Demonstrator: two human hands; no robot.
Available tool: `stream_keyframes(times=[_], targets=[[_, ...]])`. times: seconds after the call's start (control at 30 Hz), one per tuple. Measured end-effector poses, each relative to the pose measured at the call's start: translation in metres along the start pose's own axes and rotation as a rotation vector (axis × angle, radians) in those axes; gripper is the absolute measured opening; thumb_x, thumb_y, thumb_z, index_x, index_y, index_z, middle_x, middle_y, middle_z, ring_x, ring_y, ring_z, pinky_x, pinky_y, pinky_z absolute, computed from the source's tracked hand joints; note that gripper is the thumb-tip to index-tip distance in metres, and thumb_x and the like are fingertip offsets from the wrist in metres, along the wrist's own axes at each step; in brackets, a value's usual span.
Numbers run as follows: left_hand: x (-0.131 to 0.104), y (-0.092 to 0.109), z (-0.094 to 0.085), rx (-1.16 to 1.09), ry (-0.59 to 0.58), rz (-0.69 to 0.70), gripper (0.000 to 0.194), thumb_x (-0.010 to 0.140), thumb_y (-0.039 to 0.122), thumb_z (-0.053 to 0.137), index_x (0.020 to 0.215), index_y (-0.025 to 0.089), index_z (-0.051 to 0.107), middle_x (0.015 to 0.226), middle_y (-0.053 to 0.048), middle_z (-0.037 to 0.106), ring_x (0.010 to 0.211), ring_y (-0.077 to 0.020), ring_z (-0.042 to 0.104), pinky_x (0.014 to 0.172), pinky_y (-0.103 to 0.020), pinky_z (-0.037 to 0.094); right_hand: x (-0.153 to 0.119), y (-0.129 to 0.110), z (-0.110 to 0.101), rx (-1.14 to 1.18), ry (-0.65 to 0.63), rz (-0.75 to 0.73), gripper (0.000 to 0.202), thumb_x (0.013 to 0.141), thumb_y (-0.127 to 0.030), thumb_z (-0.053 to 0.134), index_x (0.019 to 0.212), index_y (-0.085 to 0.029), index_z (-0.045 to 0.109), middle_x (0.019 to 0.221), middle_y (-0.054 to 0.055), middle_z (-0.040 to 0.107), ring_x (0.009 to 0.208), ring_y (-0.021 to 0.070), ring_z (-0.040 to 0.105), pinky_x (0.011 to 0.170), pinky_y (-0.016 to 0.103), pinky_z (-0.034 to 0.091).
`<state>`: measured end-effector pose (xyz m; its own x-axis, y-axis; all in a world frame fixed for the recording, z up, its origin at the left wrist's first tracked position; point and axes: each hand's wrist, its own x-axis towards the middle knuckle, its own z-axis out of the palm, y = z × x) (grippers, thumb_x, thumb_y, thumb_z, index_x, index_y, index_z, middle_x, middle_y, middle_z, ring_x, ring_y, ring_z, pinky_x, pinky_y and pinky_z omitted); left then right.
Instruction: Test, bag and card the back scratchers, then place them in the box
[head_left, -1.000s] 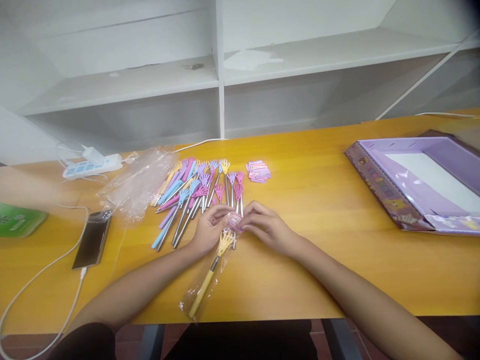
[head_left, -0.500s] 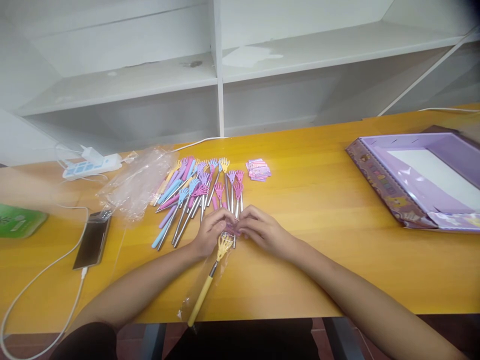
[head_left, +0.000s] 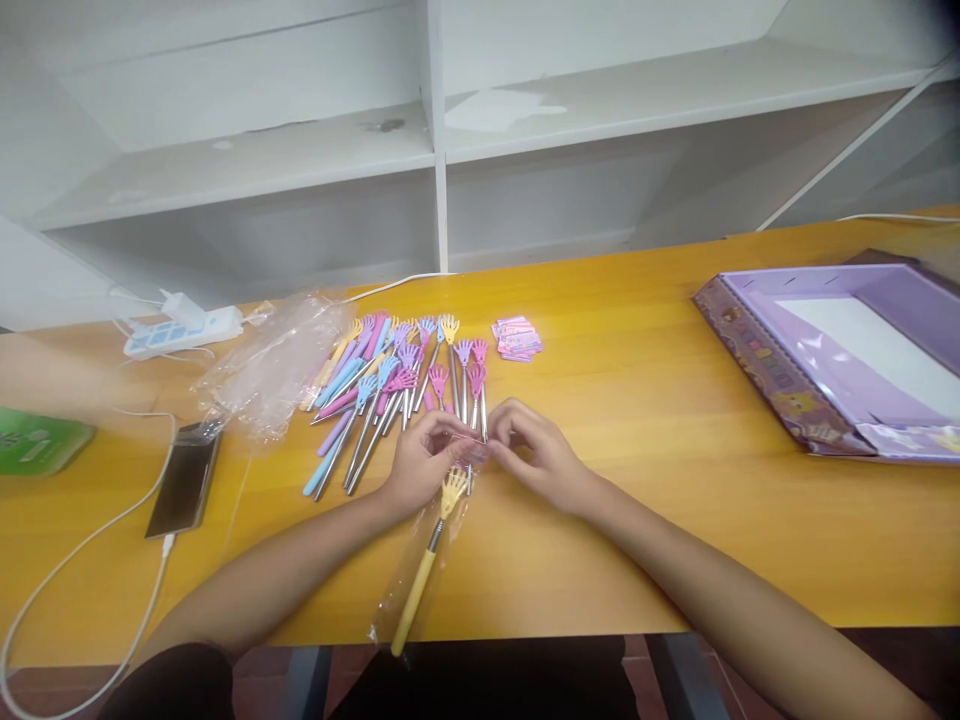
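Note:
A yellow back scratcher with a hand-shaped head lies inside a clear plastic bag, its handle reaching the table's front edge. My left hand pinches the bag's upper end between thumb and fingers. Opposite it, my right hand is closed, thumb against fingertips, on the same end. Something thin and pinkish shows between the fingertips; whether it is a card or the bag's edge I cannot tell. Just beyond my hands lies a pile of back scratchers in pink, purple, blue and yellow.
Small printed cards lie stacked beyond my right hand. Empty clear bags and a power strip are at the back left. A phone on a cable lies left. A purple display box stands right, below white shelves.
The bag with the yellow back scratcher has shifted slightly right. My right hand has moved a little right and its fingers have lifted somewhat, showing a thin pinkish edge between both hands.

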<state>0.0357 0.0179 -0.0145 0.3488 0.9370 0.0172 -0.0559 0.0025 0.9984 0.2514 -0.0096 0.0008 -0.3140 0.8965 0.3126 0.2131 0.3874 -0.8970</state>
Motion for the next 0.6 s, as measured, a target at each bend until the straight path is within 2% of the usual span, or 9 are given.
stream_keyframes(times=[0.07, 0.13, 0.2, 0.27, 0.37, 0.47, 0.6], targets=[[-0.001, 0.002, -0.001, 0.026, 0.015, 0.01, 0.026, 0.087, 0.038, 0.084, 0.095, 0.019, 0.069, 0.092, -0.005, 0.075, 0.082, -0.0185, 0.072, 0.073, -0.03, 0.059, 0.0, 0.004, 0.002, 0.011, 0.011, 0.131, 0.025, 0.104, -0.044, 0.063, 0.091, -0.024, 0.053, 0.085, 0.001, 0.059, 0.07, 0.0155, 0.054, 0.061, 0.028, 0.045], [0.0, 0.004, -0.001, 0.056, 0.048, 0.031, 0.027, 0.085, 0.039, 0.086, 0.091, 0.019, 0.069, 0.086, -0.004, 0.073, 0.078, -0.0171, 0.07, 0.07, -0.029, 0.057, 0.001, 0.005, 0.005, -0.061, -0.066, 0.183, 0.034, 0.103, -0.052, 0.063, 0.087, -0.023, 0.055, 0.076, -0.002, 0.056, 0.064, 0.0144, 0.049, 0.058, 0.027, 0.04], [0.001, 0.005, -0.001, 0.052, 0.062, 0.035, 0.029, 0.083, 0.039, 0.087, 0.09, 0.019, 0.068, 0.083, -0.003, 0.073, 0.076, -0.0164, 0.069, 0.07, -0.028, 0.056, 0.001, 0.005, 0.009, -0.14, -0.139, 0.158, 0.041, 0.106, -0.055, 0.057, 0.082, -0.021, 0.058, 0.074, 0.0, 0.057, 0.068, 0.0154, 0.051, 0.063, 0.028, 0.041], [0.003, 0.005, -0.001, 0.003, 0.05, 0.018, 0.032, 0.082, 0.04, 0.088, 0.094, 0.019, 0.067, 0.084, -0.003, 0.073, 0.077, -0.0162, 0.069, 0.071, -0.028, 0.055, 0.001, 0.003, 0.012, -0.15, -0.156, 0.117, 0.042, 0.109, -0.054, 0.049, 0.086, -0.021, 0.062, 0.079, 0.002, 0.06, 0.074, 0.017, 0.055, 0.068, 0.029, 0.044], [0.007, 0.003, -0.001, -0.039, 0.024, -0.02, 0.038, 0.079, 0.041, 0.09, 0.098, 0.019, 0.065, 0.085, -0.002, 0.072, 0.077, -0.0154, 0.068, 0.071, -0.026, 0.054, 0.001, 0.002, 0.014, -0.144, -0.103, 0.084, 0.041, 0.111, -0.05, 0.047, 0.086, -0.021, 0.062, 0.077, 0.001, 0.057, 0.072, 0.0164, 0.055, 0.068, 0.028, 0.042], [0.009, 0.002, -0.003, -0.015, 0.007, -0.051, 0.038, 0.078, 0.045, 0.09, 0.091, 0.018, 0.066, 0.08, -0.001, 0.069, 0.075, -0.0147, 0.066, 0.069, -0.026, 0.053, 0.001, 0.003, 0.013, -0.156, -0.034, 0.083, 0.043, 0.111, -0.049, 0.049, 0.08, -0.021, 0.058, 0.072, -0.001, 0.051, 0.066, 0.0144, 0.049, 0.063, 0.028, 0.038], [0.009, 0.004, -0.005, 0.023, 0.019, -0.043, 0.041, 0.08, 0.05, 0.088, 0.082, 0.017, 0.064, 0.076, 0.0, 0.067, 0.072, -0.0142, 0.063, 0.068, -0.027, 0.051, 0.004, 0.003, 0.011, -0.122, -0.049, 0.106, 0.045, 0.11, -0.052, 0.047, 0.08, -0.02, 0.059, 0.074, 0.0, 0.054, 0.069, 0.0152, 0.05, 0.063, 0.027, 0.04]])
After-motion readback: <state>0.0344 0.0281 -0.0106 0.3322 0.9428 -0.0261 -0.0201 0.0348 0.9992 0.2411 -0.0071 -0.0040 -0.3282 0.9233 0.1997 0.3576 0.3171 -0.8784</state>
